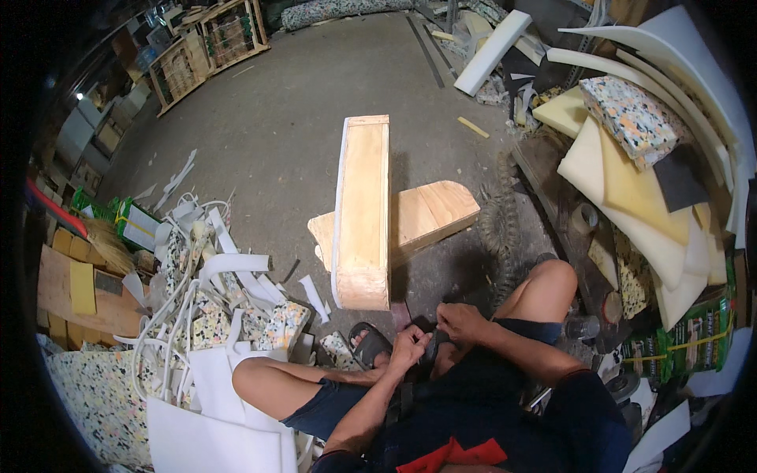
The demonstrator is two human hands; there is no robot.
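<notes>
Upper wooden piece (363, 205): pale bare wood, long and narrow, box-like; visible grain, near end rounded over, far end square. White edging (341, 213) down its left side.
Lower wooden piece (434, 211): same pale wood, rounded at the right end, visible seams across the face.
Location: both on the grey floor (276, 110), ahead of the person's feet; upper one crosses over the lower in this view.
Wooden piece count: 2, one lengthwise, one crosswise.
Left hand (410, 347): fingers curled, above the sandals; can't tell if it pinches anything.
Right hand (463, 323): just beside the left, fingers bent inward; grip contents can't be made out.
Sandals (369, 344): 2, dark, on the feet.
Long white block (493, 54): 1, far right, leaning on scrap.
Speckled foam block (633, 118): 1 atop the right-hand foam stack.
Yellow stick (473, 127): 1, on floor.
White scraps (236, 264): many, heaped left; too tangled to count.
</notes>
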